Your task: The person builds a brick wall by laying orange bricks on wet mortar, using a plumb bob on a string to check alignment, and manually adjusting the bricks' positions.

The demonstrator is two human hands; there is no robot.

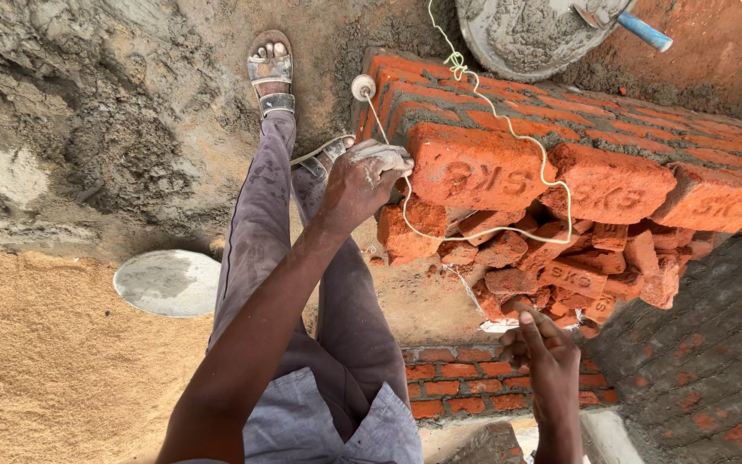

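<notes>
The left hand (367, 176) pinches the string (508, 129) at the brick (474, 167); the right hand (543, 344), at 5 o'clock, pinches its end; a hard tug might snap it.

mortar pan (526, 34) behind brick wall (611, 146); rubble (560, 258) before it.

1. Open ground lies left of my legs, up to the round pan (167, 282) at left centre.
2. The brick wall (611, 163) blocks the upper right.
3. Broken bricks (560, 258) crowd frame centre.
</notes>
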